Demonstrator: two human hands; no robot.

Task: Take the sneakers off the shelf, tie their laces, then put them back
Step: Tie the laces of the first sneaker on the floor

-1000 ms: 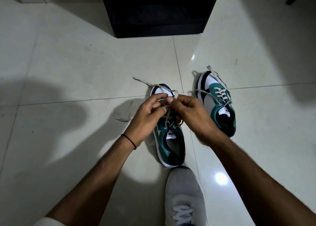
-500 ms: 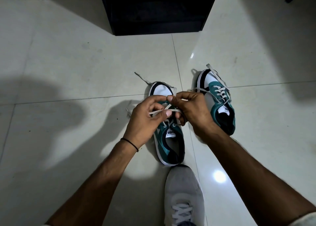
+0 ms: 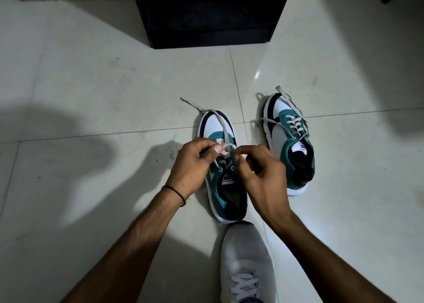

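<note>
The left sneaker (image 3: 214, 128), teal suede-like upper with a smooth white toe, stands on the glossy tiled floor (image 3: 91, 96) across a grout line. The left hand (image 3: 192, 165) pinches its flat grey lace (image 3: 221, 121). The right hand (image 3: 263, 178), fingers curled, pinches the same lace. The right sneaker (image 3: 289, 142) stands just beside, unlaced.

Glossy tile floor (image 3: 91, 84) — cloth sneakers (image 3: 278, 139) (flat woven laces (image 3: 291, 105)).

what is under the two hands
The nearer teal sneaker: its toe, label and dark opening show. The left hand pinches a lace above the eyelets. The right hand covers the middle lacing, so any knot there is hidden.
</note>
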